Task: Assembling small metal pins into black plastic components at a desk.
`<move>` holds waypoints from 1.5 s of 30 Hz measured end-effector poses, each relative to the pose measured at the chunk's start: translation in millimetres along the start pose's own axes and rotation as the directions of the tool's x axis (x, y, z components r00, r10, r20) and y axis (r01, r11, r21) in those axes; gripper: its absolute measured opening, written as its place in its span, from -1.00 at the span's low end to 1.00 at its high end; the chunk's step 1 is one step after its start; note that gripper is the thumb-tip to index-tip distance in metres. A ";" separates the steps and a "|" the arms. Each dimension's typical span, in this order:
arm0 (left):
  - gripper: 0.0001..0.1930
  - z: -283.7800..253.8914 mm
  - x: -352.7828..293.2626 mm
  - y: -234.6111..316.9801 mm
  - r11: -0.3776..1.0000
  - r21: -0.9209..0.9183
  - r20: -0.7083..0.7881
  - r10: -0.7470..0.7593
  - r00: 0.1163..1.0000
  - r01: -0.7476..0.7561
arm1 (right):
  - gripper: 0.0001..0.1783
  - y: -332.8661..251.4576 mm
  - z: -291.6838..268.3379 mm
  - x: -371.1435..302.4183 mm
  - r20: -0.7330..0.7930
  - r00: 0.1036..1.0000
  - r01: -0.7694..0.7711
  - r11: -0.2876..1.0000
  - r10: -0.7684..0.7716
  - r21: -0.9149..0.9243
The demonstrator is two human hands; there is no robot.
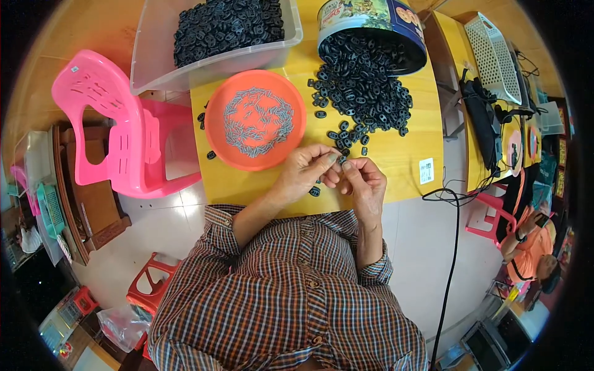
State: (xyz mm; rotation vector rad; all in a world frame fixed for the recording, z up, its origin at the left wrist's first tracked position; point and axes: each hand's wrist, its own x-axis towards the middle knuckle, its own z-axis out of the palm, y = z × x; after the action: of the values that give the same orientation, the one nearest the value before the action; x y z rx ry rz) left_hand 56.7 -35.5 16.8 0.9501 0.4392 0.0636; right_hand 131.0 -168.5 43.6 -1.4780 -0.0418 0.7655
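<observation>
Near the table's front edge my left hand and my right hand meet, fingers pinched together. Between the fingertips is a small black oval piece with holes, partly hidden by both thumbs. Whether a pin is in it, I cannot tell. Just left of my left hand is a round orange plate, with many small grey metal pins spread over it, mostly in a ring. Beyond my hands lies a heap of black oval pieces. A few loose pieces rest close below my fingers.
The heap spills from a decorated round tin lying on its side. A translucent bin of black pieces stands far left. Beside the yellow table are a pink chair and a black cable. Another person sits at right.
</observation>
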 end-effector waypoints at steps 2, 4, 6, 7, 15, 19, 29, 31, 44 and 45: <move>-0.81 -1.8 -0.4 -2.1 0.999 -0.018 0.012 -0.035 0.999 0.035 | -0.88 1.8 -0.9 1.3 0.011 1.000 -0.002 1.000 0.002 0.024; -0.81 -2.1 -1.2 -1.1 1.000 0.010 0.011 -0.023 1.000 0.023 | -0.89 2.1 0.0 2.0 0.028 1.000 -0.007 0.999 0.005 0.047; -0.81 -2.2 -2.5 -0.5 0.999 0.038 0.002 -0.009 1.000 0.009 | -0.89 1.4 2.4 1.5 0.029 1.000 -0.006 0.999 0.005 0.043; -0.81 -1.8 -2.5 -1.4 0.997 0.071 -0.008 -0.010 1.000 0.011 | -0.89 2.1 2.5 0.9 0.040 0.999 -0.009 0.999 0.008 0.042; -0.84 1.0 -9.8 0.9 0.980 0.194 -0.071 -0.039 0.997 0.052 | -0.89 3.8 3.7 -1.3 0.076 0.997 0.034 0.991 -0.024 -0.129; -0.84 -3.1 -12.7 -5.3 0.979 0.206 -0.107 0.019 0.994 0.004 | -0.88 7.9 5.6 -0.4 0.091 0.995 0.045 0.987 -0.031 -0.156; -0.82 1.0 -21.9 -2.8 0.981 0.186 -0.242 -0.002 0.970 0.049 | -0.86 12.4 16.6 -3.2 0.075 0.994 0.087 0.983 -0.076 -0.159; -0.83 0.1 -22.8 0.6 0.991 0.111 -0.233 -0.047 0.971 0.075 | -0.87 13.6 14.2 -4.6 0.112 0.991 0.083 0.989 -0.070 -0.121; -0.68 -53.5 -57.0 50.0 -0.044 0.997 0.073 0.631 0.772 -0.058 | -0.85 10.7 10.3 1.8 0.016 0.995 0.104 0.980 -0.103 -0.167; -0.68 -58.2 -59.4 48.3 -0.044 0.997 0.072 0.628 0.775 -0.058 | -0.85 11.3 9.8 2.4 0.005 0.995 0.101 0.982 -0.102 -0.161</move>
State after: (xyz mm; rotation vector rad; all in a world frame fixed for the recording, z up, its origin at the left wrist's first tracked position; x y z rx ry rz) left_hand -13.4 23.4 46.1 2.5832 0.6211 0.5565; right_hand 123.3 -159.8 33.8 -1.6177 -0.1792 0.6895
